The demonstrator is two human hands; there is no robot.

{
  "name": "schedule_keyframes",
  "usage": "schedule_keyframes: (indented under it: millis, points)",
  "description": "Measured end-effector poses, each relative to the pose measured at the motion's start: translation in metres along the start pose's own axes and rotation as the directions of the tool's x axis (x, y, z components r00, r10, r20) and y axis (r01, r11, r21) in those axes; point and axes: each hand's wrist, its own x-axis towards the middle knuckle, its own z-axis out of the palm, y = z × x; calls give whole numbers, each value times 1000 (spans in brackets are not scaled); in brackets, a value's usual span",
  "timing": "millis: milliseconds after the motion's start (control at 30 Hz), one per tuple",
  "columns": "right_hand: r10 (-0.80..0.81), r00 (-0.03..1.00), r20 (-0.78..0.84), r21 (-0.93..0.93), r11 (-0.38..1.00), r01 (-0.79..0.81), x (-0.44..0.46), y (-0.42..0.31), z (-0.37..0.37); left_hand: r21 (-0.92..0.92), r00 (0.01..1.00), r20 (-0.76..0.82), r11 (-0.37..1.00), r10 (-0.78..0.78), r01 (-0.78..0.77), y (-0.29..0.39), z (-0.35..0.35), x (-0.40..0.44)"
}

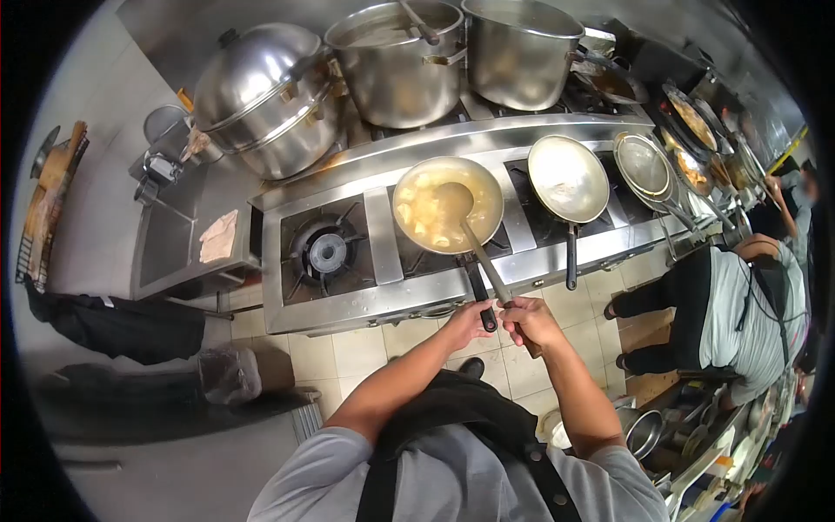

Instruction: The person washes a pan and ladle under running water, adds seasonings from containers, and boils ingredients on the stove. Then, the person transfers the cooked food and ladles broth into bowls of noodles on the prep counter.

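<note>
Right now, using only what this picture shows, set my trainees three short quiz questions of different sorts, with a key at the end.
1. Multiple choice: Which hand holds the ladle? A) left; B) right; C) neither.
2. True or false: A pan sits on the leftmost front burner.
3. Fill in the blank: The left hand grips the pan of food by its ____.

Key:
1. B: the right hand holds it.
2. False: nothing sits on the leftmost front burner.
3. Handle.
</note>
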Motion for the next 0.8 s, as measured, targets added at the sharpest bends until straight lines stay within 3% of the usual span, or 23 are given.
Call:
schedule_keyframes:
  millis: [67,133,200,233,333,400,467,600,667,700,800]
  points:
    - [50,997,60,158,986,-59,0,-6,-4,-99,998,47,994,42,-37,-3,3,13]
    - [60,994,86,203,976,-77,0,-8,-8,-201,991,98,977,92,-70,-1,12,17]
    - [68,992,110,247,964,-93,-2,-11,-11,-357,994,-69,929,79,-98,-2,17,19]
    - [77,988,131,289,951,-113,-6,-15,-11,-360,994,-70,927,82,-102,-1,17,18]
    - [95,986,139,305,943,-133,-15,-23,-8,-156,921,-388,982,34,-102,7,22,6]
    - [108,986,124,279,950,-139,-18,-23,-6,-78,904,-427,994,33,-73,11,13,-2]
    - [53,995,89,118,991,-63,-20,-17,-5,43,888,-455,998,65,-52,16,3,-15]
    - [3,1000,27,5,1000,-3,-25,-17,3,112,906,-419,994,56,-9,31,-16,-39]
    - [-53,998,-25,-265,963,44,-23,-11,4,118,914,-404,993,40,9,38,-24,-50]
    - [-55,998,-26,-269,962,46,-24,-14,7,123,919,-394,992,21,30,42,-27,-54]
    - [-156,981,-117,-527,847,72,-22,-13,13,152,911,-412,987,23,43,49,-33,-62]
